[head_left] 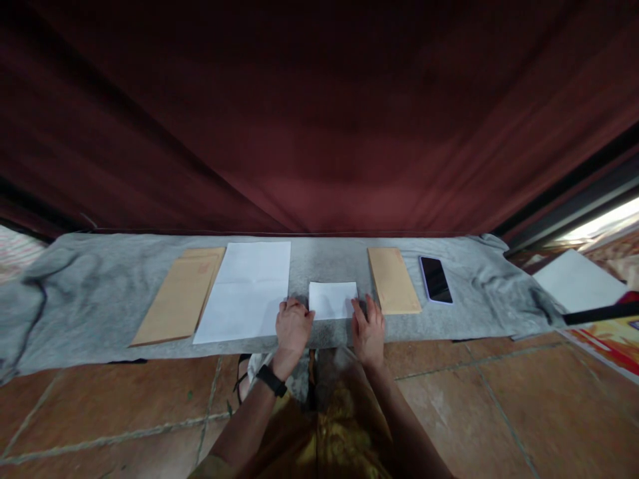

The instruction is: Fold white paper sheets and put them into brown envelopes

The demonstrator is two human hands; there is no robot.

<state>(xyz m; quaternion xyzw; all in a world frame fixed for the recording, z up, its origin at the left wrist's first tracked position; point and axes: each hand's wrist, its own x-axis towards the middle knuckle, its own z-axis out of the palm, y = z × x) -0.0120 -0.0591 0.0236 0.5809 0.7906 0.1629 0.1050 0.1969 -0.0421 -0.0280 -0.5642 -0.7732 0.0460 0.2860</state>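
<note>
Between my hands a small folded white sheet of paper (331,301) lies flat on the grey cloth. My left hand (293,324) is at its lower left corner, fingers curled and closed, with the thumb at the paper's edge. The curled fingers also lie beside the right edge of a large stack of white paper (247,293), which shows a faint crease across it. At the folded sheet's right edge rests my right hand (368,329), its fingers apart and the fingertips touching down near the edge. Tan envelopes (394,283) lie just right of this hand.
More tan envelopes (177,299) lie left of the white stack. A phone (436,279) with a dark screen rests at the right. Grey cloth (479,293) covers the narrow surface; a dark red curtain (319,133) hangs behind. Tiled floor (449,406) shows below.
</note>
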